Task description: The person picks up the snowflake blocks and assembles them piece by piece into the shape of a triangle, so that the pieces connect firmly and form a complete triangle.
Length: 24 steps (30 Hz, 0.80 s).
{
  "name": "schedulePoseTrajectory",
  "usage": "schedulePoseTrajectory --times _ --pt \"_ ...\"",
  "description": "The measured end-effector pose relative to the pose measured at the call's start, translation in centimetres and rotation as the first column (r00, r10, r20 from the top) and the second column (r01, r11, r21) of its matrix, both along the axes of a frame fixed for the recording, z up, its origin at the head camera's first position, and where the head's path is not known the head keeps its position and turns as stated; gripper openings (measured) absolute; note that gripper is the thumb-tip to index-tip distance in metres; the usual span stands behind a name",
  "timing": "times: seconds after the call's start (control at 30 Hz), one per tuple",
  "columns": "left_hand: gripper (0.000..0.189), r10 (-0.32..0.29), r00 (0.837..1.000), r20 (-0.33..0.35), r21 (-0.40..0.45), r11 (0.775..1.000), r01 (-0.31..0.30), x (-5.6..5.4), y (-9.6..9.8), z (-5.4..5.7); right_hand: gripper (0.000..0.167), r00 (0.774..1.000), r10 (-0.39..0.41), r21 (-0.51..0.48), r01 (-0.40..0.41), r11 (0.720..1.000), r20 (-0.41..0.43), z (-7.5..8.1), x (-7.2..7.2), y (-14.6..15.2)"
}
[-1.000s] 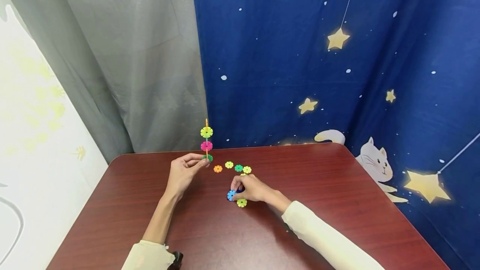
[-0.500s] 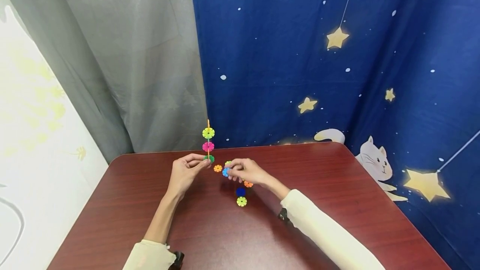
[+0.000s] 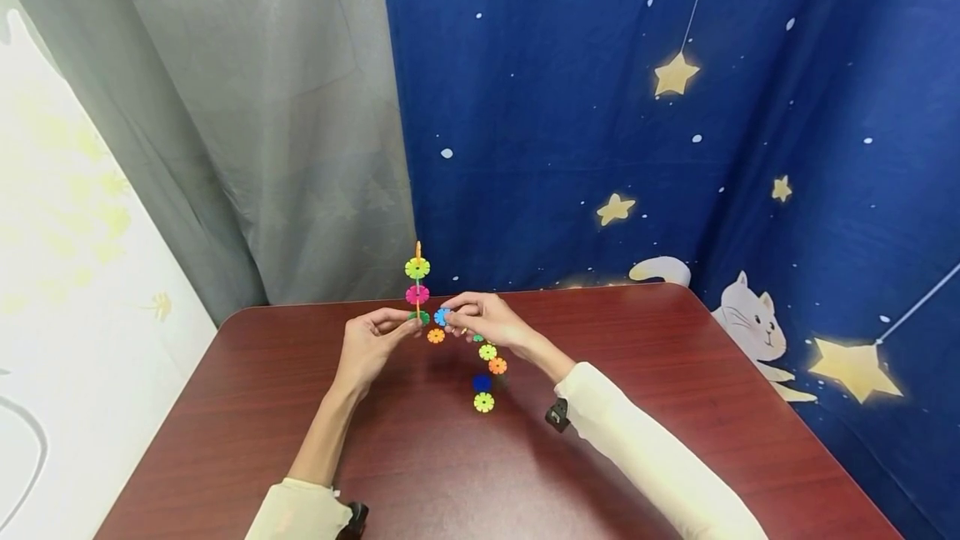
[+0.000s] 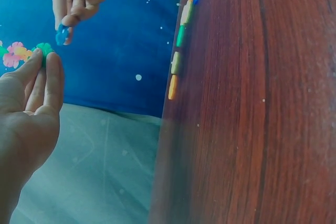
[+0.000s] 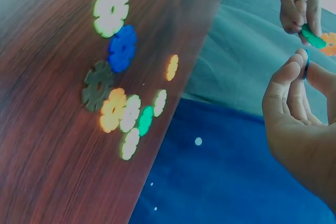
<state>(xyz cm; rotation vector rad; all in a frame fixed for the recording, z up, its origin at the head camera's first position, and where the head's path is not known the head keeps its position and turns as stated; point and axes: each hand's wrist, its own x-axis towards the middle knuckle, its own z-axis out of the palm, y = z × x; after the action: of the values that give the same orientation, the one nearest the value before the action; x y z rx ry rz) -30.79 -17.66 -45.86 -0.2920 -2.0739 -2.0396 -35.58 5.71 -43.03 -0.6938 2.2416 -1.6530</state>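
My left hand pinches a green notched plastic disc at the lower end of an upright chain of interlocked snowflake discs. Above it in the chain come a pink disc, a yellow disc and orange ones seen edge-on. Between thumb and fingertips, my right hand holds a light blue snowflake disc just right of the green one. In the left wrist view a small gap shows between the blue disc and the green disc. Both hands are raised over the table's far part.
Loose discs lie on the brown table: an orange one below the hands, then yellow, orange, dark blue and yellow nearer. A dark disc shows in the right wrist view. Curtains hang behind.
My right hand has lifted the light blue disc from beside the dark blue one and carried it up and left to the chain. The left hand has stayed nearly still.
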Motion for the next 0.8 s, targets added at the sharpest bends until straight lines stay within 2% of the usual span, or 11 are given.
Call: schedulePoseTrajectory --times 0.8 --pt "0.027 0.008 1.000 -0.016 0.020 1.000 -0.008 0.06 -0.39 0.14 0.029 1.000 0.011 -0.065 -0.009 0.998 0.023 0.66 0.37 -1.02"
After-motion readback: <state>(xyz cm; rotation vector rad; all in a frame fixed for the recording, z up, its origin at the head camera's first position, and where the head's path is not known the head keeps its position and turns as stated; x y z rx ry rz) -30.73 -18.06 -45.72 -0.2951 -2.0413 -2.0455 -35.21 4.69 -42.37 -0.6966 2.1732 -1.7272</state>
